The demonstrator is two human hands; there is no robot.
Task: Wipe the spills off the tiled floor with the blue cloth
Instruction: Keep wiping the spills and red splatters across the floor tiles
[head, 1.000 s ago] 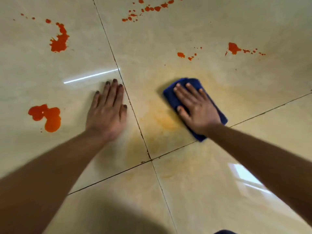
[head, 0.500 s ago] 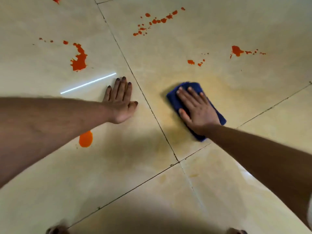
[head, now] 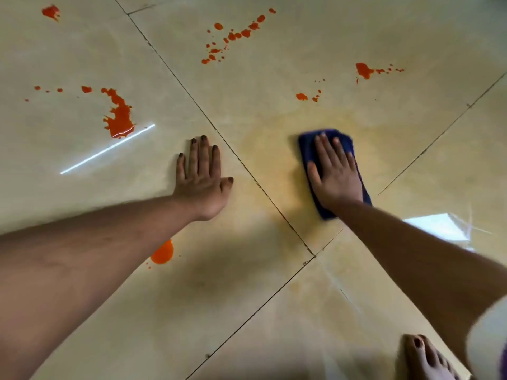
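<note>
Far to the left of the left hand [head: 201,182], a big splash [head: 119,119] of orange-red liquid lies wet and glossy on the tiled floor [head: 82,311], with small drops trailing off further left. A rounder orange puddle [head: 163,253] peeks out from under the left forearm, nearer the body than the hand. The left hand itself lies open and flat, palm down on a bare tile, fingers spread, gripping nothing; it looks like a prop for the body's weight.

Between the two hands a dark grout line [head: 247,168] runs at a slant, and the tile around it carries a faint yellowish smear. Beyond both hands, a line of spatter [head: 236,35] crosses the far tile.

The right hand [head: 333,174] is open too, palm and fingers pressed flat on top of the blue cloth [head: 306,145], not clutching it. The cloth is a dark blue folded pad, roughly rectangular, lying flat on the floor under that hand, its edges showing all round the fingers and past the wrist. It looks soft, light and limp, so it would bunch or slide out unless pressed under a wide palm; on such a glossy wet tile it should glide easily. Just beyond the cloth sit small drops [head: 301,96], and further right a blot [head: 364,70] with specks.
</note>
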